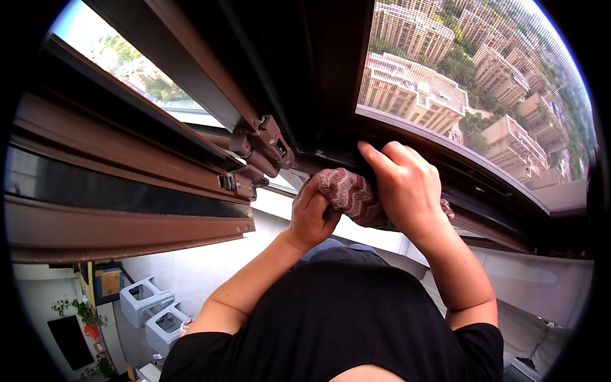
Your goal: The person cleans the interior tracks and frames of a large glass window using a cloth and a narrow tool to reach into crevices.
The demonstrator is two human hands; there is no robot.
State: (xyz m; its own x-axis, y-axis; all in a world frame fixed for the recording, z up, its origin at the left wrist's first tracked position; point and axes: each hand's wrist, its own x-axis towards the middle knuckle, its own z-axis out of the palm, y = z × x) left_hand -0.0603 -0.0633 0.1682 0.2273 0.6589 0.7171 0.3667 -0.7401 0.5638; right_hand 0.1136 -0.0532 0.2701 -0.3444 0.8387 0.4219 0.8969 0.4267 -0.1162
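A knit cloth (351, 194) with maroon, brown and pale zigzag stripes is bunched up in front of me. My left hand (310, 215) is closed on its left end, fingers wrapped round it. My right hand (409, 184) lies over the cloth's middle, so part of it is hidden; a small bit of cloth shows past the wrist. That hand's thumb reaches out to the dark window frame (328, 156). Its other fingers curl away out of sight, and what they hold cannot be made out. Left of both hands is a brown metal hinge (270, 143) on the frame.
A brown window sash (127, 226) juts out at the left, near my left hand. On the right, a mesh screen (445, 76) shows tall buildings below. Behind at lower left stand grey-blue plastic stools (146, 299) and a leafy plant (86, 313).
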